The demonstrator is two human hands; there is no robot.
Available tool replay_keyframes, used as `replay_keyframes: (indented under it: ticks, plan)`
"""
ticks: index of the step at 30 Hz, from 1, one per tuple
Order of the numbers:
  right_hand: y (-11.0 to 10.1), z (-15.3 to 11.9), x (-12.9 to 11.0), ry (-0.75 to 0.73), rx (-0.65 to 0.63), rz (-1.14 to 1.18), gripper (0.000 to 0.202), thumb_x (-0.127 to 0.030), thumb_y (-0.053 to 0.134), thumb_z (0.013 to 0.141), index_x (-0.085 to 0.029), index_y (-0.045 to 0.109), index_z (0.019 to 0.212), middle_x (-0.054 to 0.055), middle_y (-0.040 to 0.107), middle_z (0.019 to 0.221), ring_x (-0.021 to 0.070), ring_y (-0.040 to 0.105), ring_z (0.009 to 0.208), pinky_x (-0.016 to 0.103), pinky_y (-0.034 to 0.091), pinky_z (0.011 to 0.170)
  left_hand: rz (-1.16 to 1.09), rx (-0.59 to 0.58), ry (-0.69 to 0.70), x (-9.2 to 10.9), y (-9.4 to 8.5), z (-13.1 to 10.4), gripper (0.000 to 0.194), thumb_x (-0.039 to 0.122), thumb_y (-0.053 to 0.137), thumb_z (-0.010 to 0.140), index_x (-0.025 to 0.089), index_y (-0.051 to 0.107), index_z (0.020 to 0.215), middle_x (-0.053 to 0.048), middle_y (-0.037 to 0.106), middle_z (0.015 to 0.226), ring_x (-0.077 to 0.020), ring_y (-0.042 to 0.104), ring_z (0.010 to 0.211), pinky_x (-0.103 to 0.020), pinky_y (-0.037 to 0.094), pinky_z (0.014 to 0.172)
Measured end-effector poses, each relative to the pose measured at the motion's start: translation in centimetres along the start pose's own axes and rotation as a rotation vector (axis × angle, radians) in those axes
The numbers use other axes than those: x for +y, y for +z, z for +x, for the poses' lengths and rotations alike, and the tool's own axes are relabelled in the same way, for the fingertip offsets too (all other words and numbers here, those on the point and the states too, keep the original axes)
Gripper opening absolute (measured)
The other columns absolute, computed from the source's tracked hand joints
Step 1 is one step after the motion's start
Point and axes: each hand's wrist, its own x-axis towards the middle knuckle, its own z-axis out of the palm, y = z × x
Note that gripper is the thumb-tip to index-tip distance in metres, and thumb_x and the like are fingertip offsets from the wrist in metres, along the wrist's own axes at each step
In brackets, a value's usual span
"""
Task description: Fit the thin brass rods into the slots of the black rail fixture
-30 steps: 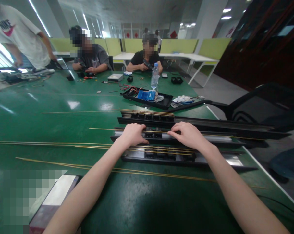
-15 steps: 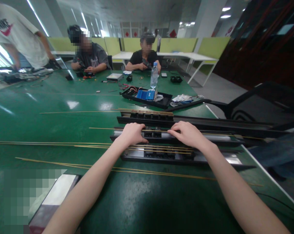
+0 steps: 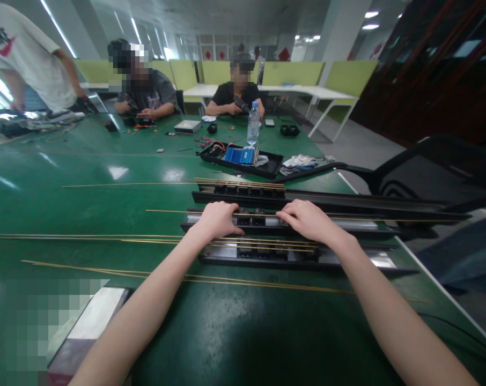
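Three long dark channels lie across the green table (image 3: 166,321). Over the middle channel (image 3: 363,225), my left hand (image 3: 220,219) curves around its left part, thumb and fingers apart, beside black blocks (image 3: 251,217) set inside. My right hand (image 3: 303,216) pinches a thin brass rod (image 3: 162,210) that runs along this channel and under or past my left fingers. In the near channel (image 3: 243,261), more black blocks sit beneath several rods. The far channel (image 3: 327,199) also holds black blocks with rods on top.
Loose rods (image 3: 267,285) lie on the near side. Behind the channels are a black tray (image 3: 273,165) with a blue item, gloves (image 3: 299,163) and a water bottle (image 3: 253,126). A box (image 3: 90,321) sits near left, a black chair (image 3: 436,171) right. Three people are across the table.
The view has shifted slightly. The right end of the rod at my right hand now lies nearer the channel's line; both hands keep nearly the same positions.
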Motion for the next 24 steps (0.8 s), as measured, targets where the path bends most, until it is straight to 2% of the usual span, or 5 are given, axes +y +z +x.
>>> replay_keyframes:
  ticks: [14, 24]
  plan:
    - [-0.7, 0.2, -1.1, 0.052, -0.039, -0.117, 0.049, -0.051, 0.041, 0.099, -0.022, 0.078, 0.087, 0.008, 0.077, 0.092, 0.0222, 0.069, 0.085, 0.03, 0.044, 0.073, 0.017, 0.003, 0.003, 0.1, 0.0, -0.2, 0.076, 0.072, 0.067, 0.065, 0.026, 0.062, 0.125, -0.012, 0.071, 0.116, -0.0329, 0.066, 0.105, -0.039, 0.05, 0.087]
    - [0.1, 0.8, -2.7, 0.073, 0.038, -0.18, 0.048, -0.054, 0.044, 0.097, -0.022, 0.078, 0.084, 0.009, 0.076, 0.087, 0.0242, 0.068, 0.086, 0.033, 0.044, 0.075, 0.014, 0.005, 0.006, 0.3, -0.2, -0.3, 0.076, 0.071, 0.067, 0.065, 0.026, 0.062, 0.125, -0.011, 0.072, 0.115, -0.0329, 0.066, 0.105, -0.04, 0.051, 0.088]
